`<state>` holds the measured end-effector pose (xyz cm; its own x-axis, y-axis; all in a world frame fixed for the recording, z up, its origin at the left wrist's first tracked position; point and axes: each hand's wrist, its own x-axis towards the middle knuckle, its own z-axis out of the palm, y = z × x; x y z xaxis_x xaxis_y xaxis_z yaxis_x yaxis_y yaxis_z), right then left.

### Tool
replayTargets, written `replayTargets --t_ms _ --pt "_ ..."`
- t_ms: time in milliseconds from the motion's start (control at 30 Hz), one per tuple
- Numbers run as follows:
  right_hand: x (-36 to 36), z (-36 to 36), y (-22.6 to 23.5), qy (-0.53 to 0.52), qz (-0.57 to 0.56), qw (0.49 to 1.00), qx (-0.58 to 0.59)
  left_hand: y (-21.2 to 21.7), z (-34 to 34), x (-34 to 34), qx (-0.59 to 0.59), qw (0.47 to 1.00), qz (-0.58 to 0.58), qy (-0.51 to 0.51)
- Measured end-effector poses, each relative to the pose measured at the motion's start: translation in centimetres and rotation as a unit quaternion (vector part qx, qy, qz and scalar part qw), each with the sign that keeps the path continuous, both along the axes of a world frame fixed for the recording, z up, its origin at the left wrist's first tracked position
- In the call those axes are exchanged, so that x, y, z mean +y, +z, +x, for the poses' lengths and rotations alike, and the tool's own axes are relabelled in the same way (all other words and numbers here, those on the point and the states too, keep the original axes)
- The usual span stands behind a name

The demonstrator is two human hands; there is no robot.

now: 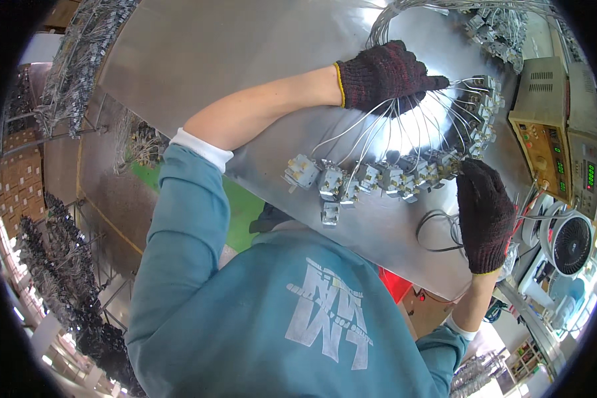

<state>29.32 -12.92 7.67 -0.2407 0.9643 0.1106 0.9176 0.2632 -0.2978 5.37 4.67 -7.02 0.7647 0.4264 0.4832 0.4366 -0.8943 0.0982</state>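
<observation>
My left hand [383, 76], in a dark knitted glove with a yellow cuff edge, is closed round a bundle of white wires [383, 26]. Its index finger points to the right. Below it the wires [395, 126] fan out to a curved row of small grey-white connector blocks [371, 178] on the metal table. My right hand [485, 215], gloved alike, is closed at the right end of the row, its fingertips against or just beside the blocks. What it grips is hidden; a red lead [521, 219] runs from beside it toward the power supply.
A metal-topped table [259, 40] carries a power supply [540, 132] with lit digits and a second instrument [587, 166]. A black cable [434, 249] loops beside my right hand. More wired connectors [494, 36] lie at the far right. A round fan [570, 245] stands at right; wire harnesses [79, 60] hang at left.
</observation>
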Motion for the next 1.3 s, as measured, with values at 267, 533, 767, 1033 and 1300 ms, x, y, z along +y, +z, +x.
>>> replayTargets --t_ms 267,533,767,1033,1300 --pt "0.3 0.9 0.6 0.065 -0.013 0.992 -0.108 -0.2 0.2 0.4 0.009 1.0 0.006 -0.004" --pt "-2.1 0.6 -1.1 -0.042 -0.014 0.996 0.078 -0.6 0.5 0.7 -0.031 0.999 0.006 -0.02" --pt "-1.8 -1.0 -0.3 0.019 0.005 0.999 -0.045 -0.3 -0.2 0.2 -0.039 0.999 0.009 -0.018" --pt "-2.5 -0.5 -0.6 -0.025 -0.002 0.998 0.05 -0.4 0.2 0.5 -0.017 1.0 0.008 -0.017" --pt "-2.7 -2.9 0.2 0.001 -0.043 0.999 -0.027 -0.7 -0.1 0.6 -0.009 1.0 0.016 -0.014"
